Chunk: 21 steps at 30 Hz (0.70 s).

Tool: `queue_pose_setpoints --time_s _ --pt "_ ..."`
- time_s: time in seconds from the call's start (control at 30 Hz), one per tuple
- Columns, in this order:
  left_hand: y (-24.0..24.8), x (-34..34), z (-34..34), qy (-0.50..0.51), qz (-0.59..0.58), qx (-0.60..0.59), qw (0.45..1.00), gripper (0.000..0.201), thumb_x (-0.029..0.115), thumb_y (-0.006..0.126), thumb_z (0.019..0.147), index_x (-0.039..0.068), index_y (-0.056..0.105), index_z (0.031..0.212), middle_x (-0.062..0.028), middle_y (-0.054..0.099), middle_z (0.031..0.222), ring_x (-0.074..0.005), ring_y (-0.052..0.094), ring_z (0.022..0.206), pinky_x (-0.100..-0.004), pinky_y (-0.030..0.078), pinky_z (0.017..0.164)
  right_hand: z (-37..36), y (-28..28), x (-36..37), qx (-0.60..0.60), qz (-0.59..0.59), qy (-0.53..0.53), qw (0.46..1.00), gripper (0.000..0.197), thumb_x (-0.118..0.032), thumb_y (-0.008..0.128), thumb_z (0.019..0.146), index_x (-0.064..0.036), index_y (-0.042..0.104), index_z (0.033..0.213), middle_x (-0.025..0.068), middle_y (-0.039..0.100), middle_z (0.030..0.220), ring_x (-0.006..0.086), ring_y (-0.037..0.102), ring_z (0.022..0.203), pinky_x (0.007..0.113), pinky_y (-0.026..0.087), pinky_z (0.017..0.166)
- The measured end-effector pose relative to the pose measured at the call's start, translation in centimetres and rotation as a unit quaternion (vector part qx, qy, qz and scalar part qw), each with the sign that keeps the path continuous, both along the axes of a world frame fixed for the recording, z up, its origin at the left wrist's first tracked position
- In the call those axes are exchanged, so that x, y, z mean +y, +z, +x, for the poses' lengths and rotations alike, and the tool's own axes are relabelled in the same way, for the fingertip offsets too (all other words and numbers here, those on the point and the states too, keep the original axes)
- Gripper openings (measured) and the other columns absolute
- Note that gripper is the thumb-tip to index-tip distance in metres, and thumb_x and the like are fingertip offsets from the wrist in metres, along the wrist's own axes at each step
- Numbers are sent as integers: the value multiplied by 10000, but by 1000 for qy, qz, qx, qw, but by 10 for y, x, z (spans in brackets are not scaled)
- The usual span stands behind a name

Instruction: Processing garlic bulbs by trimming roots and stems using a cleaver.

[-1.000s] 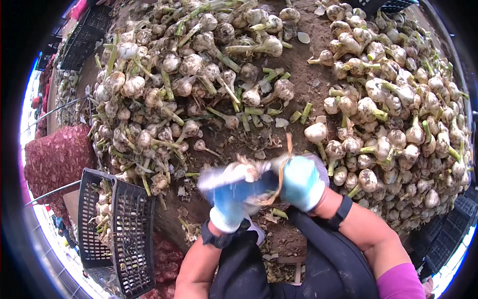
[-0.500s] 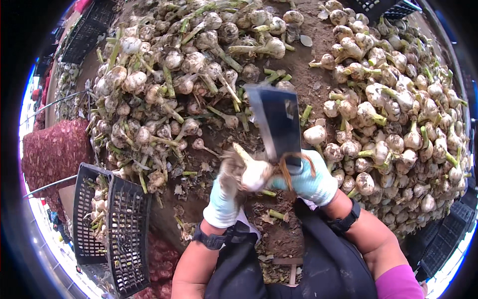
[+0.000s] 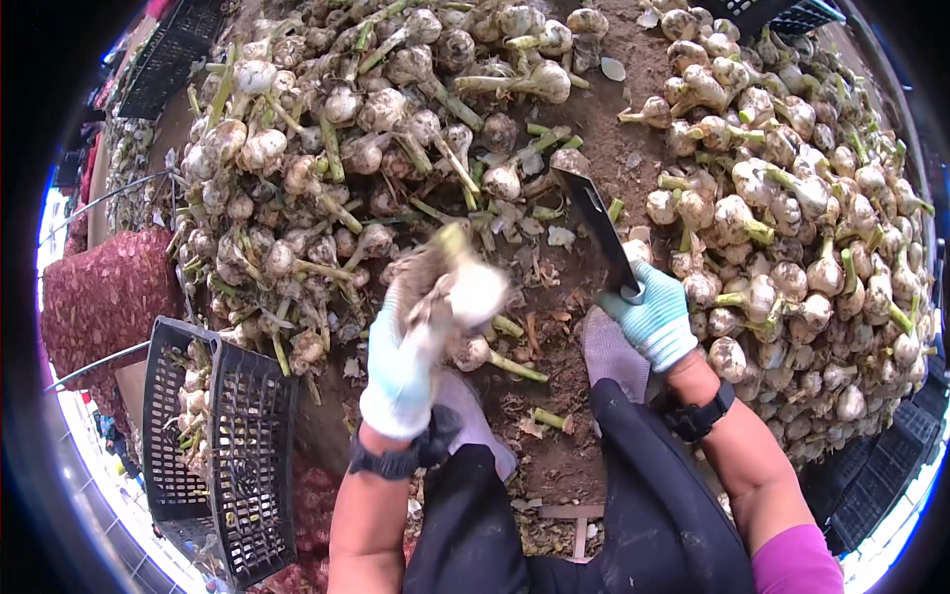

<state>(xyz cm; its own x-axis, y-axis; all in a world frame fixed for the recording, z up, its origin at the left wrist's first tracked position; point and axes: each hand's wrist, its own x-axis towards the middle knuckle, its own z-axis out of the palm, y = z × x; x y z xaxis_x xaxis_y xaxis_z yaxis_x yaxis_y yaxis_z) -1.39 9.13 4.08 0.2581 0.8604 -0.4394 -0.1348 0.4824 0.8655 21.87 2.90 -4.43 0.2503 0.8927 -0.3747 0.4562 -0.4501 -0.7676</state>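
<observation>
My left hand [image 3: 398, 342], in a light blue and grey glove, is closed round a garlic bulb [image 3: 477, 294] with a short green stem pointing up. Both the bulb and my fingers are smeared by motion. My gloved right hand [image 3: 650, 312] grips a cleaver [image 3: 599, 223] by its handle, the dark blade slanting up and to the left, apart from the bulb. Another garlic bulb with a long stem [image 3: 473, 352] lies on the ground just below my left hand.
Stemmed garlic forms a heap [image 3: 287, 188] at the left, and trimmed-looking garlic forms another heap [image 3: 792, 238] at the right. Bare soil [image 3: 633, 119] with scraps runs between them. A black plastic crate [image 3: 252, 465] stands lower left, beside a filled red mesh sack [image 3: 109, 302].
My hands have moved apart, the left going left and up with the bulb, the right going right and up. The cleaver has turned edge-on, and a brown strand has left my right hand.
</observation>
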Motion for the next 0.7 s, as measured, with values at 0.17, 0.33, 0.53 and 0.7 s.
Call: queue_pose_setpoints --time_s 0.17,0.33,0.53,0.7 --pt "-14 -6 -6 -236 97 426 868 487 412 633 772 -9 600 1015 -213 620 976 -287 633 857 -376 509 715 -6 16 10 42 -41 -4 998 290 -177 715 659 -10 607 870 23 536 571 116 493 519 257 430 539" --pt "-102 -48 -28 -396 94 686 603 564 583 681 616 62 646 830 -159 626 812 -313 626 766 -405 502 675 -12 10 0 34 -85 22 996 315 -234 707 670 -12 613 872 92 622 672 178 588 602 301 482 594" --pt "-105 -46 -34 -312 74 624 713 538 464 762 568 41 587 850 -177 618 831 -363 609 758 -412 504 681 -28 32 3 -2 -84 121 989 317 -232 682 686 -55 630 945 165 637 779 321 627 737 361 505 664" --pt "-90 -39 -37 -108 -40 59 992 758 26 742 580 24 381 1247 -92 531 1108 -202 558 952 -331 487 822 -50 37 6 98 -53 182 977 280 -265 688 704 -58 621 882 150 624 729 314 620 690 360 495 621"
